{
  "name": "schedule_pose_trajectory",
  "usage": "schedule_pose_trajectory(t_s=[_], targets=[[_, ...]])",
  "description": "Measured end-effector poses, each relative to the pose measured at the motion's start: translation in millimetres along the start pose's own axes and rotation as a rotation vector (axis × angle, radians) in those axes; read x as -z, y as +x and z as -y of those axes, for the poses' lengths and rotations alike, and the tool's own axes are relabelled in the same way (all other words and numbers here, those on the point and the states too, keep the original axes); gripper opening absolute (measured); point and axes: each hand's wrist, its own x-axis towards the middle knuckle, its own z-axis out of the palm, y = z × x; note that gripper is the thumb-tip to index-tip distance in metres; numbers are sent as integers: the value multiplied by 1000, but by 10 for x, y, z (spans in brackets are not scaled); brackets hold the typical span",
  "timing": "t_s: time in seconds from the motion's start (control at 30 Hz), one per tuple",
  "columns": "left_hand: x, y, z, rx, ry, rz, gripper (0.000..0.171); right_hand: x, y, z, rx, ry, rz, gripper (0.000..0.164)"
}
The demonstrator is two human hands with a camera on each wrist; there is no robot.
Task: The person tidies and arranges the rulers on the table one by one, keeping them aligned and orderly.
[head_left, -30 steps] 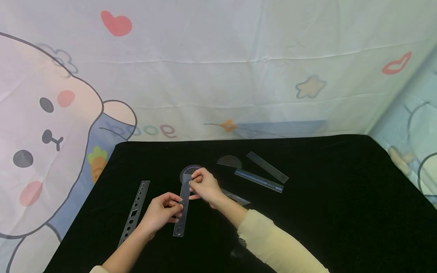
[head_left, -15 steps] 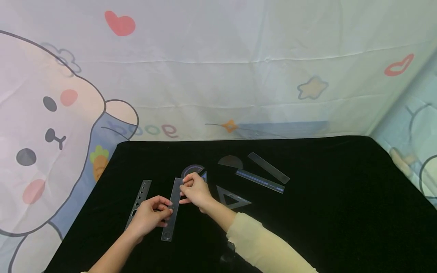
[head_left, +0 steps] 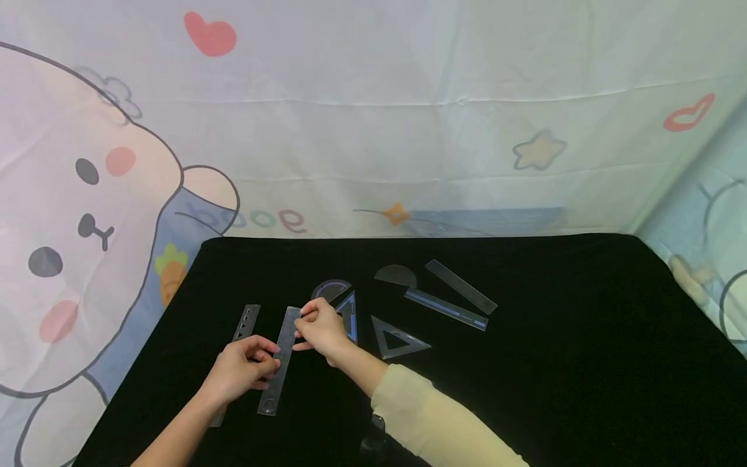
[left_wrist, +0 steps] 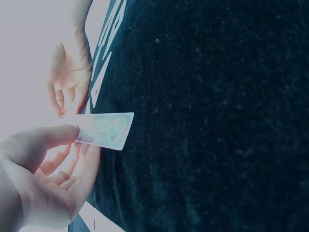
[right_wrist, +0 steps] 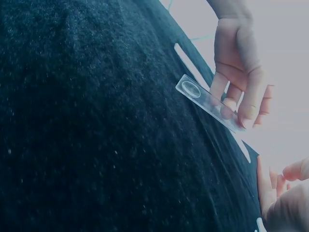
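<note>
A clear straight ruler [head_left: 283, 363] with a round lens at its near end is held between both hands, slanted slightly. My left hand [head_left: 240, 370] pinches its left edge; the left wrist view shows the thumb on top and fingers beneath the ruler [left_wrist: 108, 129]. At the far end, my right hand [head_left: 322, 331] pinches the right edge between thumb and fingers. The right wrist view shows the ruler [right_wrist: 205, 101] raised off the cloth. Left of it lies a stencil ruler [head_left: 248, 321] with cut-out shapes, partly covered by my left hand and forearm.
Behind my right hand lie a blue-marked set square [head_left: 350, 314] and a blue-marked protractor [head_left: 331, 289]. Farther right are a clear set square [head_left: 385, 344], a clear protractor [head_left: 397, 275], a blue-striped ruler [head_left: 446, 310] and a plain ruler [head_left: 461, 287], all on black cloth [head_left: 554, 363].
Both hands have carried the clear ruler leftward, closer to the stencil ruler. The blue-marked protractor, blue-marked set square and clear set square now show more fully.
</note>
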Motion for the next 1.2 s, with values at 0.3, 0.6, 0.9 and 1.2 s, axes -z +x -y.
schedule_pose_trajectory(t_s=[0.3, 0.6, 0.9, 1.2], targets=[[39, -24, 46, 13, 39, -33, 21, -98, -14, -22, 30, 4, 1, 16], [84, -53, 81, 18, 96, -54, 20, -225, 28, -69, 7, -13, -40, 18], [114, -74, 108, 33, 129, -73, 20, -293, 51, -92, 11, -35, -36, 19], [141, -110, 119, 32, 172, -94, 22, -320, 64, -138, 69, -121, -17, 23]])
